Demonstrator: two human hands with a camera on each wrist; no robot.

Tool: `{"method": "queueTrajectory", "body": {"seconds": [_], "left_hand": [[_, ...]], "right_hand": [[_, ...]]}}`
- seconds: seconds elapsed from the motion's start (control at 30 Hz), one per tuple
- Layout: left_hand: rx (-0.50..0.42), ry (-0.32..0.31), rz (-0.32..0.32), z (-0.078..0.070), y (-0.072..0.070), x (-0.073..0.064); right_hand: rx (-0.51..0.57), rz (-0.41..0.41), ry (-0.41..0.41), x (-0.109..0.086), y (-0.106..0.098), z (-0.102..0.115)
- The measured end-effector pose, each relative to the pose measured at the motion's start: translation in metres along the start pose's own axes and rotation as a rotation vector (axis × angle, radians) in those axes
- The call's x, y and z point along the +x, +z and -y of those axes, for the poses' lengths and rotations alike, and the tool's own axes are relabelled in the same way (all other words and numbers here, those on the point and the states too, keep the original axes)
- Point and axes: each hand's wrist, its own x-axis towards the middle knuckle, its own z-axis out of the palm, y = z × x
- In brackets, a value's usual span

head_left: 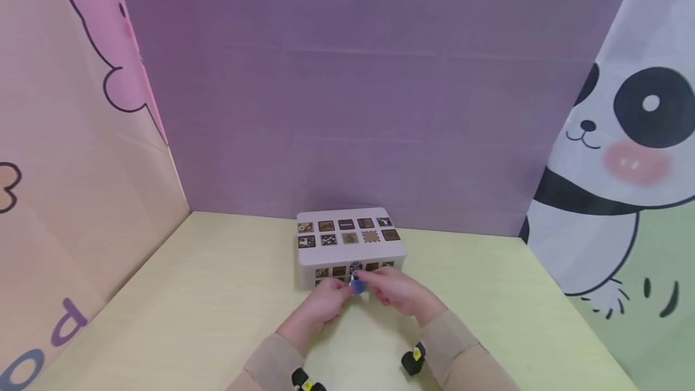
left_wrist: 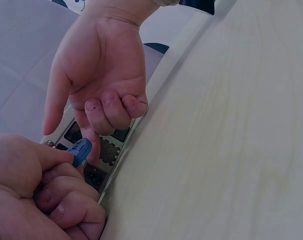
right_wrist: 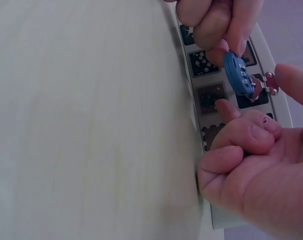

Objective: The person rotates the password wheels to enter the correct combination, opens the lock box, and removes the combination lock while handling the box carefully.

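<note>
A small blue combination padlock (right_wrist: 239, 75), with number dials on its face, hangs at the metal clasp (right_wrist: 269, 82) on the front of a white box (head_left: 347, 252). My left hand (head_left: 327, 300) pinches the padlock's lower end between thumb and forefinger, its other fingers folded in. Beside it is my right hand (head_left: 399, 289), thumb close to the clasp and forefinger reaching past the padlock (left_wrist: 80, 151). The right hand's other fingers curl inward around nothing. Whether the right forefinger touches the padlock is hard to tell. The shackle is partly hidden.
Small dark picture squares decorate the box's lid and front. The box stands on a pale wood-patterned table (head_left: 217, 294), near a purple backdrop (head_left: 347, 107). Printed panels flank the table, one with a panda (head_left: 586, 240). Black straps (head_left: 414, 359) sit at both wrists.
</note>
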Motion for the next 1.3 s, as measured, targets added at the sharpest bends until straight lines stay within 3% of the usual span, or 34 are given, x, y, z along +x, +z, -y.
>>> {"method": "queueTrajectory", "body": {"seconds": [0.23,0.53,0.9,1.3], "left_hand": [[0.011,-0.005,-0.007,0.0,0.001,-0.001],[0.013,-0.012,-0.013,0.002,0.002,0.0],[-0.013,-0.011,0.017,0.005,0.0,0.002],[-0.005,-0.017,0.015,0.004,0.0,0.004]], "right_hand": [[-0.003,-0.016,0.003,-0.003,-0.006,0.0],[-0.009,0.022,0.003,-0.006,-0.009,-0.005],[0.034,0.072,-0.052,-0.007,0.004,-0.003],[0.006,0.032,-0.037,-0.001,0.013,0.002]]}}
